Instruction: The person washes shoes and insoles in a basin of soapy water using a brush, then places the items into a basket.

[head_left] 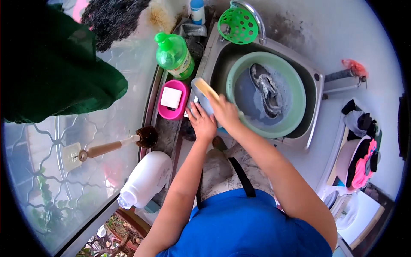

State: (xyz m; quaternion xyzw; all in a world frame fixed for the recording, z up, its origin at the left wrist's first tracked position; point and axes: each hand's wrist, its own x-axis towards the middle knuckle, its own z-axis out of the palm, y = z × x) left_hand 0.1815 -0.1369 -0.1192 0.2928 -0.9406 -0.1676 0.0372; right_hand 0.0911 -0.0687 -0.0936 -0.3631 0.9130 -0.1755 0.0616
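Note:
My right hand [223, 111] is closed round the near end of a yellowish scrubbing brush [207, 89], slightly blurred. The brush lies over a pale grey-blue item [203, 100], perhaps a shoe part or cloth, on the sink's left ledge. Spread fingers of my left hand [203, 123] press on the near left part of that item. To the right, a wet grey shoe [266, 90] lies in cloudy, sudsy water in a green plastic basin [301, 102], which stands inside the steel sink [313, 86]. Left of my hands, a white soap bar [170, 97] rests in a pink soap dish [163, 112].
A green pump bottle [176, 56] stands beyond the soap dish. Nearer are a round brown-bristled brush [146, 137] and a large white bottle [147, 178]. A green perforated basket [238, 26] hangs at the faucet [261, 24]. At right is a tub of clothes [348, 157].

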